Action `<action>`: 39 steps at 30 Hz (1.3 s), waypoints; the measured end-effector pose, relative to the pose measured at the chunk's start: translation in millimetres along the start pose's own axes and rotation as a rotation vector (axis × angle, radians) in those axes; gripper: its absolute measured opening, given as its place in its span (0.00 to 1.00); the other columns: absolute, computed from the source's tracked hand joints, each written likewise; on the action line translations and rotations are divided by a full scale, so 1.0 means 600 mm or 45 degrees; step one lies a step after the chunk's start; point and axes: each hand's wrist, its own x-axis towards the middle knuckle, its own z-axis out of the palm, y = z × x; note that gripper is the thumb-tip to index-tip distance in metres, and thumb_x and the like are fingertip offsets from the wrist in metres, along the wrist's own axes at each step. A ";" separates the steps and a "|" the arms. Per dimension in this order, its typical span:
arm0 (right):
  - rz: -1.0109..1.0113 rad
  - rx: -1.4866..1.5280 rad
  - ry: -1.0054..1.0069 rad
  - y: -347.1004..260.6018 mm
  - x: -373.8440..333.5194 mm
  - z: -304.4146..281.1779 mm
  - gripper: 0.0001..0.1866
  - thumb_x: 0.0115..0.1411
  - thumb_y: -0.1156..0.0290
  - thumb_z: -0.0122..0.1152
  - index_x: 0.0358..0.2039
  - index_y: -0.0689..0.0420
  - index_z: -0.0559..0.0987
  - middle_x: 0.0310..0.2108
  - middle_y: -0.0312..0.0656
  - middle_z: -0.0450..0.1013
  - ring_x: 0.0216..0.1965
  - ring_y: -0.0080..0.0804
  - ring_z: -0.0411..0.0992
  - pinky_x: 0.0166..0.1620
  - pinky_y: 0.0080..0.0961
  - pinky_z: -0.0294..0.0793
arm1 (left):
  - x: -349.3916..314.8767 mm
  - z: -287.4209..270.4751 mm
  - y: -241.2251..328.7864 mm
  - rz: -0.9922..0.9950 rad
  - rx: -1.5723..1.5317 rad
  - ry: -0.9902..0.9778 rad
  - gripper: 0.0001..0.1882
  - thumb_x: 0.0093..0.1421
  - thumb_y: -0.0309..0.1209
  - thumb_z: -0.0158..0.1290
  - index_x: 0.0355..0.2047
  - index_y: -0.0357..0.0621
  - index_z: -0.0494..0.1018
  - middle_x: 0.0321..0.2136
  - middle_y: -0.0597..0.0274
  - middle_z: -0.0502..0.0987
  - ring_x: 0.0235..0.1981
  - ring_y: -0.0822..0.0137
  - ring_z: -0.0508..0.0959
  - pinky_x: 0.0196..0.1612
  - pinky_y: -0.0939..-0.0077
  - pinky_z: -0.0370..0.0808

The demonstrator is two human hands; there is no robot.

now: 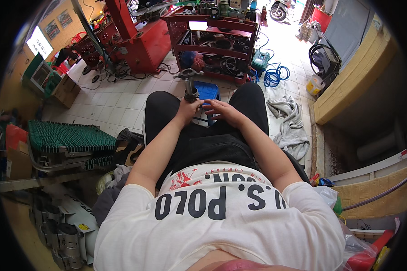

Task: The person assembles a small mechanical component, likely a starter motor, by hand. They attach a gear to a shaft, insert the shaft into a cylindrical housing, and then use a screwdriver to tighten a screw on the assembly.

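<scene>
My left hand (189, 109) is closed around the lower end of a dark metal shaft with a clamp-like head (189, 84). The part stands upright over the gap between my knees, its wider top bracket pointing away from me. My right hand (224, 111) is just to the right, its fingers apart and reaching toward the left hand. Whether those fingertips touch the left hand I cannot tell. Beyond both hands is a small blue plastic stool (208, 91), partly hidden by the metal part and my hands.
A red tool cart (212, 47) loaded with parts stands ahead, beside a red lift base (144, 49). Blue hose (276, 77) lies coiled on the tiles. A grey cloth (290, 124) is by my right knee. A folded green woven chair (70, 135) sits at left.
</scene>
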 end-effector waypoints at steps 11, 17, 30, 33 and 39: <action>0.045 -0.117 -0.062 0.003 -0.002 -0.006 0.36 0.73 0.38 0.47 0.71 0.49 0.68 0.64 0.44 0.72 0.63 0.39 0.71 0.63 0.43 0.67 | 0.019 -0.006 -0.006 -0.011 -0.386 0.089 0.19 0.62 0.20 0.58 0.21 0.53 0.63 0.15 0.77 0.60 0.13 0.80 0.57 0.20 0.77 0.54; 0.048 -0.135 -0.051 0.005 0.000 -0.007 0.33 0.73 0.41 0.50 0.68 0.50 0.70 0.63 0.43 0.73 0.60 0.37 0.73 0.62 0.43 0.69 | 0.016 -0.006 -0.018 0.037 -0.026 0.041 0.15 0.61 0.23 0.61 0.21 0.50 0.68 0.16 0.75 0.66 0.16 0.79 0.63 0.22 0.78 0.59; -0.125 -0.196 0.039 0.019 0.013 0.011 0.38 0.63 0.57 0.73 0.68 0.55 0.65 0.57 0.40 0.75 0.56 0.27 0.73 0.58 0.30 0.72 | 0.010 0.016 -0.031 0.288 0.320 -0.268 0.07 0.59 0.25 0.62 0.37 0.35 0.80 0.33 0.60 0.84 0.35 0.71 0.83 0.38 0.71 0.80; -0.138 -0.302 0.017 0.031 0.021 -0.001 0.42 0.60 0.55 0.77 0.67 0.57 0.66 0.53 0.42 0.75 0.54 0.28 0.73 0.59 0.30 0.72 | 0.019 0.021 -0.048 0.307 0.493 -0.316 0.07 0.58 0.25 0.63 0.37 0.36 0.80 0.32 0.61 0.84 0.34 0.71 0.82 0.38 0.70 0.79; -0.135 -0.298 -0.017 0.030 0.021 0.010 0.36 0.64 0.59 0.73 0.66 0.58 0.67 0.58 0.39 0.73 0.59 0.26 0.70 0.63 0.30 0.69 | 0.025 0.012 -0.061 0.230 0.498 -0.372 0.08 0.57 0.25 0.62 0.36 0.36 0.79 0.31 0.62 0.82 0.33 0.72 0.80 0.38 0.70 0.78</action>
